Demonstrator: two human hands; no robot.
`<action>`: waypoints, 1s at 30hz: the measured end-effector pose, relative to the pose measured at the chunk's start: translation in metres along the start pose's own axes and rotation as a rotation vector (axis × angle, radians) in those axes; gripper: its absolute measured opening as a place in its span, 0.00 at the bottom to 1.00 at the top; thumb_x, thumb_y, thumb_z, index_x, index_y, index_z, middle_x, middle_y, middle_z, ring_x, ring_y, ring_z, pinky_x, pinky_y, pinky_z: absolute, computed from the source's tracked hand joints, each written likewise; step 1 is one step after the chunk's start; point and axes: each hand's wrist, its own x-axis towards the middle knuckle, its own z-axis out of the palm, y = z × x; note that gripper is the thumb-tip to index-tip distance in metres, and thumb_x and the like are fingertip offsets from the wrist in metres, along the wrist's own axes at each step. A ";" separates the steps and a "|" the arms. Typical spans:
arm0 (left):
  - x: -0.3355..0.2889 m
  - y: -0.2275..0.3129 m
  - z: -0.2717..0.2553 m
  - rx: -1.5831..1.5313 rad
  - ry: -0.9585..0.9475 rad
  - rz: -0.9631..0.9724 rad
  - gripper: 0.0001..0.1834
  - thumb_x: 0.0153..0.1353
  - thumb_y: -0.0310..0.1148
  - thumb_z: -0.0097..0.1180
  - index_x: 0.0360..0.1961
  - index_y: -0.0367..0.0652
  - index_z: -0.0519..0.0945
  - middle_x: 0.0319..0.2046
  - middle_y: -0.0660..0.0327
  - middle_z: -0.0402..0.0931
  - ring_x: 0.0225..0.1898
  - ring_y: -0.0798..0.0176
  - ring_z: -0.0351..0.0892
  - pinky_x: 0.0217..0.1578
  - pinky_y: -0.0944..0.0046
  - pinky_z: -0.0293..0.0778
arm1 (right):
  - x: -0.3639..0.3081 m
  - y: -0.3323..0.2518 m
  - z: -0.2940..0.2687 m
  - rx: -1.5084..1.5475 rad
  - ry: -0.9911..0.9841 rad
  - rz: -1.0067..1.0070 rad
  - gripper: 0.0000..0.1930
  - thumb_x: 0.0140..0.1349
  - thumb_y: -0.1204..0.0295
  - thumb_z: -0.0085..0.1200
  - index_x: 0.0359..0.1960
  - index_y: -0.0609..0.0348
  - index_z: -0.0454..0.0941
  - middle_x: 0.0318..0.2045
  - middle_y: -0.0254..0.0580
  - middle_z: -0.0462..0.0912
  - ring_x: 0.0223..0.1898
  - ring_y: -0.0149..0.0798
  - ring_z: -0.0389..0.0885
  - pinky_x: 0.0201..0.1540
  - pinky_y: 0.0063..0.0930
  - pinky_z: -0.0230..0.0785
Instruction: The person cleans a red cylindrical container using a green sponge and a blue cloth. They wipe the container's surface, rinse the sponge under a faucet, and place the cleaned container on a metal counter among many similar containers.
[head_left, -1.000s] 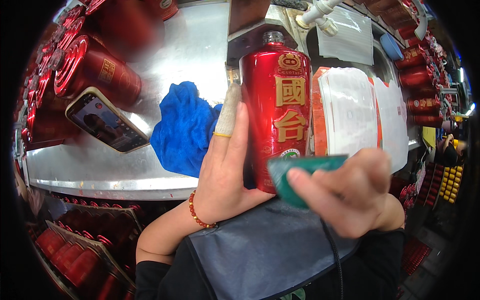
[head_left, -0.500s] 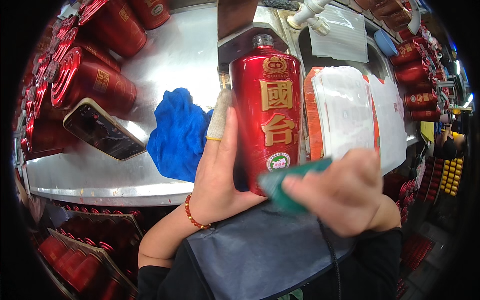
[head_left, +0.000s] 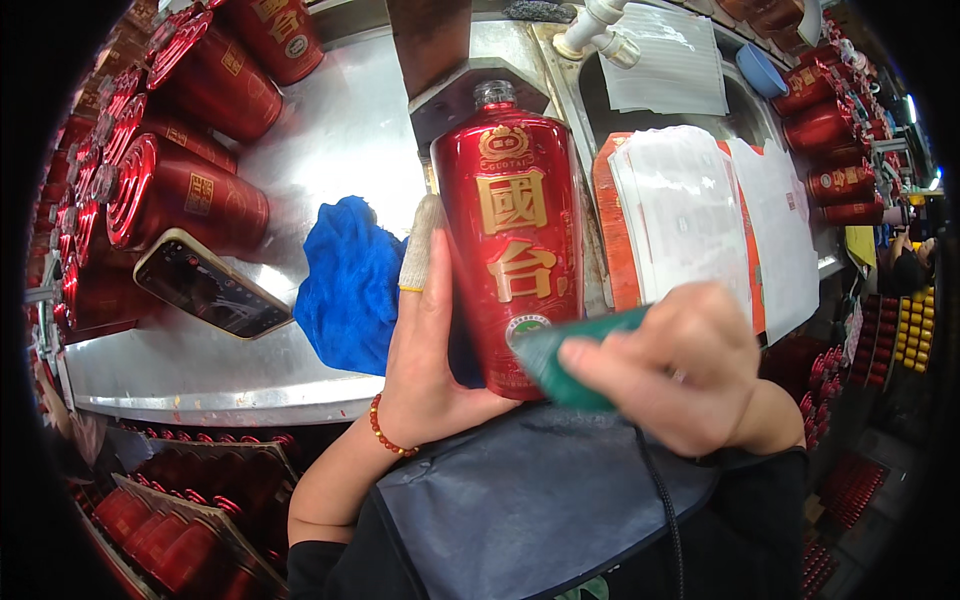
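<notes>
Just beyond my apron (head_left: 540,490), my left hand (head_left: 428,365) grasped the bottle (head_left: 515,270) by side and base — glossy red, gold-lettered, clear-necked — while my right hand (head_left: 695,365) pinched a green scraper (head_left: 570,365) over its lower right.

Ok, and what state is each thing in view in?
Red bottle, upper neck uncapped
Left hand, spread against that bottle's side
Green tool, gripped in the right hand
Fabric finger cover, worn on the left hand
Blue cloth, crumpled
Phone, tilted, screen lit
White sheets, stacked
Bottles at left, grouped close together
</notes>
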 end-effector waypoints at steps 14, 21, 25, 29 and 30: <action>-0.004 -0.010 0.008 -0.134 0.013 -0.029 0.76 0.40 0.42 0.85 0.77 0.27 0.42 0.73 0.37 0.54 0.74 0.37 0.58 0.70 0.48 0.60 | 0.003 0.019 -0.003 0.066 0.014 0.014 0.19 0.41 0.69 0.62 0.40 0.55 0.87 0.31 0.28 0.75 0.31 0.36 0.74 0.35 0.31 0.70; -0.005 -0.010 0.006 -0.159 -0.015 -0.089 0.76 0.40 0.43 0.85 0.78 0.28 0.40 0.74 0.36 0.52 0.74 0.37 0.57 0.71 0.48 0.58 | -0.002 0.030 0.005 0.253 0.065 0.202 0.18 0.45 0.71 0.70 0.41 0.52 0.91 0.29 0.28 0.78 0.30 0.34 0.73 0.32 0.27 0.64; -0.008 -0.011 0.010 -0.212 0.002 -0.081 0.76 0.42 0.44 0.85 0.78 0.28 0.39 0.75 0.35 0.49 0.75 0.36 0.55 0.71 0.47 0.57 | 0.004 0.019 -0.007 0.266 0.019 0.246 0.22 0.38 0.76 0.71 0.42 0.54 0.90 0.27 0.31 0.77 0.29 0.36 0.74 0.29 0.28 0.64; -0.007 -0.009 0.012 -0.166 0.042 -0.047 0.75 0.42 0.43 0.85 0.78 0.28 0.40 0.75 0.34 0.48 0.76 0.34 0.54 0.72 0.46 0.56 | 0.014 0.018 -0.003 0.115 0.030 0.132 0.22 0.37 0.74 0.66 0.41 0.55 0.89 0.29 0.31 0.76 0.29 0.36 0.74 0.29 0.28 0.66; -0.007 -0.008 0.013 -0.156 0.050 -0.047 0.75 0.42 0.43 0.85 0.78 0.28 0.41 0.75 0.33 0.47 0.76 0.34 0.53 0.72 0.46 0.56 | 0.016 0.018 -0.001 0.066 0.034 0.088 0.21 0.38 0.73 0.65 0.40 0.56 0.89 0.29 0.31 0.76 0.29 0.36 0.74 0.29 0.28 0.67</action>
